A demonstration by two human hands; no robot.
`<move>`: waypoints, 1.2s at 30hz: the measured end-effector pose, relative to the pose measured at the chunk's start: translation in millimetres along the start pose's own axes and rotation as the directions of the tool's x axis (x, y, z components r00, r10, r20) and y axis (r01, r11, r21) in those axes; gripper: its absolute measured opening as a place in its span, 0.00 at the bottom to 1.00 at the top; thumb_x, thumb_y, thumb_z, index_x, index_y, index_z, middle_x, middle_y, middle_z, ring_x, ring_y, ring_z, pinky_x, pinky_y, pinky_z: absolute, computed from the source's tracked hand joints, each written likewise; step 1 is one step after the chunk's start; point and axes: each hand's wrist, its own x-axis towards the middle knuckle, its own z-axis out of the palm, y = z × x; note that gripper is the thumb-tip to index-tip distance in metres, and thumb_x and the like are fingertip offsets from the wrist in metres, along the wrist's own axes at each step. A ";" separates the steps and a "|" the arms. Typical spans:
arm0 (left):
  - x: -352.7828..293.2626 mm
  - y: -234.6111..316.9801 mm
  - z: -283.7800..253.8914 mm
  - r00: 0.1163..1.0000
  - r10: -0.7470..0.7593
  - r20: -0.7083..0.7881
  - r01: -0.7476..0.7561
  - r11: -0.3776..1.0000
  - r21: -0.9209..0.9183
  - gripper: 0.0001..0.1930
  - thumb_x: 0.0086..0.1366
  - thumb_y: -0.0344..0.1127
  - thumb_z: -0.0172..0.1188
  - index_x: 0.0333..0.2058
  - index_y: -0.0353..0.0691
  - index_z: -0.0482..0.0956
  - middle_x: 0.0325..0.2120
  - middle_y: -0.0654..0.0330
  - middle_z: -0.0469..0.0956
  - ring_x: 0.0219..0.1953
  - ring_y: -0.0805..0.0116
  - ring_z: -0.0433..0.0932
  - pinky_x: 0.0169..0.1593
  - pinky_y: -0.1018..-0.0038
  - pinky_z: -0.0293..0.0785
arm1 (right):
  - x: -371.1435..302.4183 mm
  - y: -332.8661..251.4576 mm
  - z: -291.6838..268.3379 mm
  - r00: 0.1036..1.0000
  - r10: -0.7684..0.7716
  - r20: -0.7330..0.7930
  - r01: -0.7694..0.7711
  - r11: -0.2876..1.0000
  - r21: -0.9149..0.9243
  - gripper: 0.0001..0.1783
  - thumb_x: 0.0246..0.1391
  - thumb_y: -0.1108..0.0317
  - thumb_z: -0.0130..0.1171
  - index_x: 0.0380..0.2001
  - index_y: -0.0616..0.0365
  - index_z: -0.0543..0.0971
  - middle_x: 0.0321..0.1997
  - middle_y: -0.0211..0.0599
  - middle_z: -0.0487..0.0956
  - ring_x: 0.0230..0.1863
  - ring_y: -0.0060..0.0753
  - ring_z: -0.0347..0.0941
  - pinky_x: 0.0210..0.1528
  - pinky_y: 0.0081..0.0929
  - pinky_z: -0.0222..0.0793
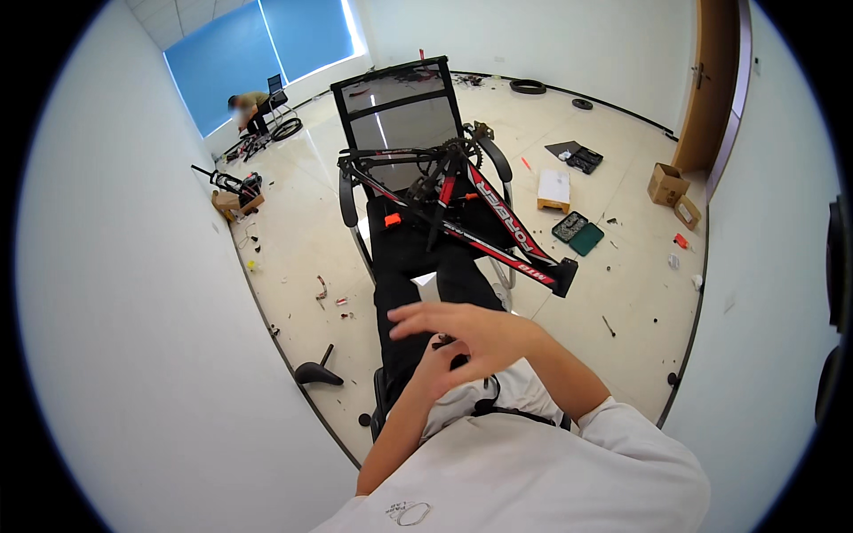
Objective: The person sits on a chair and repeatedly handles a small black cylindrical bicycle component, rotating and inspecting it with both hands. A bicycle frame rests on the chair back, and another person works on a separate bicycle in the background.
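Observation:
I sit with my legs in black trousers stretched out. A red and black bicycle frame (498,222) lies across my legs and against a black mesh office chair (400,107); its chainring (462,151) points up. My right hand (466,329) hovers over my lap with fingers spread toward the left. Just beneath it my left hand (434,373) is curled, pinching a small dark part (442,340) that touches the right palm. Both hands are near the frame's lower end (562,277) and do not touch it.
On the tiled floor lie a black saddle (313,373), a green tool case (577,233), a second open case (584,160), a white box (554,188), cardboard boxes (668,185), tyres (528,86) and scattered small parts. A person (247,108) crouches by another bike at the far window. A wooden door (711,80) is on the right.

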 end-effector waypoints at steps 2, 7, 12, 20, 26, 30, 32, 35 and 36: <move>0.4 -2.8 -10.4 0.999 -0.003 -0.032 0.000 0.995 -0.095 0.06 0.61 0.34 0.56 0.31 0.39 0.71 0.23 0.61 0.73 0.21 0.72 0.71 0.24 0.75 0.66 | -3.1 -6.9 6.4 0.999 -0.048 0.017 0.047 0.999 0.021 0.34 0.46 0.59 0.69 0.56 0.57 0.70 0.60 0.43 0.69 0.46 0.37 0.75 0.42 0.27 0.74; 7.6 7.0 -16.0 0.993 -0.032 -0.116 -0.002 0.959 -0.283 0.05 0.58 0.31 0.57 0.29 0.40 0.69 0.22 0.61 0.73 0.20 0.73 0.70 0.24 0.76 0.65 | -13.8 -28.1 10.9 0.987 -0.012 0.162 0.000 0.997 0.072 0.30 0.49 0.54 0.67 0.52 0.58 0.73 0.34 0.37 0.81 0.35 0.34 0.78 0.39 0.26 0.70; 6.4 23.2 -13.5 0.993 -0.115 0.003 0.108 0.927 -0.359 0.06 0.54 0.28 0.53 0.24 0.41 0.64 0.20 0.56 0.72 0.15 0.73 0.64 0.23 0.77 0.64 | -20.0 -43.2 10.8 0.980 -0.029 0.199 -0.005 0.986 0.167 0.17 0.49 0.58 0.68 0.34 0.58 0.77 0.17 0.31 0.71 0.18 0.28 0.67 0.25 0.23 0.61; 11.1 -23.3 3.5 0.869 0.476 -0.139 -0.488 0.870 -0.068 0.08 0.61 0.39 0.58 0.30 0.43 0.70 0.22 0.61 0.72 0.19 0.71 0.71 0.24 0.77 0.69 | 12.9 -25.6 20.8 0.984 0.162 -0.071 -0.124 0.919 0.375 0.21 0.51 0.67 0.64 0.15 0.58 0.63 0.13 0.26 0.62 0.16 0.15 0.54 0.18 0.20 0.51; 3.8 17.7 5.7 0.964 0.122 -0.236 -0.113 0.992 0.053 0.10 0.55 0.21 0.57 0.22 0.39 0.64 0.16 0.58 0.72 0.17 0.71 0.74 0.16 0.75 0.68 | 29.9 36.2 -6.8 0.762 0.613 -0.210 -0.033 0.360 0.932 0.20 0.57 0.65 0.56 0.16 0.50 0.60 0.14 0.18 0.55 0.15 0.12 0.49 0.15 0.16 0.42; -6.5 34.1 16.2 0.910 0.334 -0.246 -0.294 0.937 0.187 0.10 0.55 0.20 0.56 0.21 0.38 0.65 0.18 0.56 0.73 0.15 0.69 0.72 0.17 0.74 0.68 | 16.9 116.2 -1.7 0.633 0.733 -0.251 0.131 0.218 0.967 0.18 0.56 0.63 0.53 0.16 0.50 0.62 0.14 0.23 0.57 0.14 0.17 0.51 0.15 0.20 0.47; -8.3 41.7 6.5 0.878 0.381 -0.290 -0.380 0.923 0.062 0.10 0.55 0.19 0.56 0.21 0.38 0.65 0.18 0.60 0.72 0.17 0.70 0.74 0.17 0.76 0.68 | 1.8 133.1 31.5 0.566 0.728 -0.388 0.058 0.434 0.899 0.16 0.58 0.60 0.51 0.19 0.56 0.70 0.14 0.31 0.66 0.15 0.28 0.63 0.20 0.28 0.64; -10.5 57.6 -9.7 0.813 0.407 -0.418 -0.457 0.889 -0.023 0.08 0.55 0.21 0.55 0.22 0.37 0.67 0.15 0.55 0.71 0.12 0.70 0.69 0.17 0.76 0.65 | -30.9 115.1 82.9 0.666 0.744 -0.048 -0.192 0.233 0.953 0.23 0.63 0.50 0.44 0.32 0.60 0.74 0.24 0.43 0.78 0.25 0.38 0.77 0.30 0.30 0.74; -12.1 60.1 -15.4 0.793 0.408 -0.452 -0.446 0.895 0.026 0.07 0.55 0.22 0.54 0.22 0.37 0.65 0.15 0.55 0.71 0.11 0.70 0.66 0.17 0.74 0.64 | -40.6 106.1 91.0 0.745 0.665 -0.049 -0.232 0.327 0.916 0.24 0.64 0.49 0.43 0.33 0.62 0.72 0.23 0.45 0.78 0.26 0.39 0.78 0.31 0.29 0.74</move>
